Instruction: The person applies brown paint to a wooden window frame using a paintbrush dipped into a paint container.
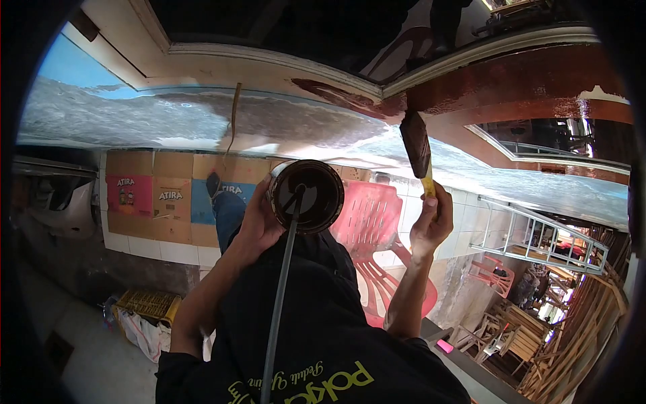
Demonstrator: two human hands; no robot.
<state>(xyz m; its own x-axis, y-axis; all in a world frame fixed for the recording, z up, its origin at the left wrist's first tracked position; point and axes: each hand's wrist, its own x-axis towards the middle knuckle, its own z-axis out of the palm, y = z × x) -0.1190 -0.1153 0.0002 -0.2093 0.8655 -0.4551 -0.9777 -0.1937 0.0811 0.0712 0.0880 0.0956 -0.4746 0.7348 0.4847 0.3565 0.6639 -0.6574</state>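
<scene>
My left hand [258, 219] is wrapped around the side of a paint can [274, 195], its round mouth facing me and its inside dark and wet. A thin grey rod or cord [279, 310] runs from over the can's mouth down across my black shirt. In my right hand [433, 225] is a paintbrush [417, 145], gripped by its yellow handle, with dark brown paint over the bristles. The bristle tip is right at the lower edge of a window frame [484, 84]. Glossy red-brown paint covers the frame's right part; the left part is cream with a brown streaked patch.
Below the frame is a grey and white wall [202, 118]. Flattened cardboard [168, 225] lies on the tiles to the left. A red plastic chair [367, 215] stands close by me. To the right are a metal ladder [538, 236] and stacked wood strips [585, 330]. A yellow crate [148, 303] sits lower left.
</scene>
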